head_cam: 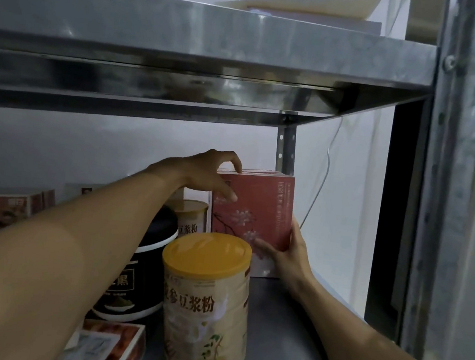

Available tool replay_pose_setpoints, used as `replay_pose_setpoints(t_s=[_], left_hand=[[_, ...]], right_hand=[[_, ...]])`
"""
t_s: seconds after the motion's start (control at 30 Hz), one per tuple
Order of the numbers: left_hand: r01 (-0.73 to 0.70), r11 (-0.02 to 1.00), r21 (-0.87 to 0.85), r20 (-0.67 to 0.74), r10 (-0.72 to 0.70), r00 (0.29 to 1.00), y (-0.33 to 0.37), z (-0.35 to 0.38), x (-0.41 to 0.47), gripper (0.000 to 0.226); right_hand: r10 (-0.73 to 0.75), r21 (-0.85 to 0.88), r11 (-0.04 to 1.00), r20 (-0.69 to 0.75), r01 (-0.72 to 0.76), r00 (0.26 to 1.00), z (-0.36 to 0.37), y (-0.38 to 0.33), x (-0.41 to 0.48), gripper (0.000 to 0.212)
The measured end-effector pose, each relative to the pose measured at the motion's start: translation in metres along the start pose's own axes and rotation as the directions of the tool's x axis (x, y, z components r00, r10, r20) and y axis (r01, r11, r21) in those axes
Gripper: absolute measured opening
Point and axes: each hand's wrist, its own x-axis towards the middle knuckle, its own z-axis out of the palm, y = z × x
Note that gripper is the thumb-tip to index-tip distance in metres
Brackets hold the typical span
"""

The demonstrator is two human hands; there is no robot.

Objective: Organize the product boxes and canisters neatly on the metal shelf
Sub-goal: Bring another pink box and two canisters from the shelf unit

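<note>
1. Nearest the lens: brown-printed box (107,343), lying flat at the near left. Closed, so its contents are unseen.
2. Just right of it stands a yellow-lidded canister (206,292), upright, lid on, fill unknown. Judgement: the smooth round wall may be slippery, so hold it round the body and not by the lid.
3. Behind it are a black tub (142,272) and a second cream canister (190,218), both capped. A further box (1,211) sits at the far left.
4. Task item in hand: pink box (259,210), upright at the far right of the metal shelf (290,313), close to the rear post. The top edge shows several thin lines. I cannot tell whether this is one box or several.
5. Left hand (202,174): fingers hooked over the top left edge, thumb pressed on the front face.
6. Right hand (287,253): clasps the lower right corner, thumb on the front face and fingers round the side.
7. Judgement: it is cardboard, stiff at the edges with dentable panels, and probably light. Edges and corners are the right hold.
</note>
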Motion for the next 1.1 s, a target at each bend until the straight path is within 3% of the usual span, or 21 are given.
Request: replay_pose_setpoints(t_s=[0.13,0.2,0.33,0.5,0.6,0.77,1.1], left_hand=[[0.064,0.996,0.063,0.048,-0.067,0.997,0.004,-0.003,0.011,0.103],[0.068,0.993,0.100,0.083,-0.077,0.994,0.003,0.000,0.016,0.111],[0.072,0.993,0.093,0.100,-0.081,0.992,-0.009,0.012,0.022,0.109],[0.038,0.997,0.062,0.075,-0.042,0.996,-0.018,0.017,0.022,0.094],[0.009,0.999,0.047,0.065,-0.012,0.998,-0.017,0.018,0.020,0.088],[0.007,1.000,0.024,0.064,-0.009,0.998,-0.018,0.018,0.021,0.086],[0.017,0.998,0.065,0.042,-0.020,0.999,-0.023,0.019,0.025,0.091]], right_hand=[[-0.007,0.002,1.000,0.032,0.007,0.999,-0.004,0.004,0.004,0.083],[-0.011,0.000,1.000,0.042,0.011,0.999,-0.007,0.007,0.006,0.080],[-0.012,0.013,1.000,0.074,0.012,0.997,-0.008,0.010,0.010,0.078],[0.018,-0.094,0.996,0.121,-0.007,0.993,-0.008,0.024,0.015,0.104],[0.081,-0.166,0.984,0.124,-0.060,0.989,-0.008,0.034,0.016,0.097],[0.128,-0.237,0.967,0.118,-0.098,0.985,-0.011,0.042,0.022,0.107],[0.140,-0.243,0.963,0.080,-0.117,0.987,-0.012,0.040,0.022,0.099]])
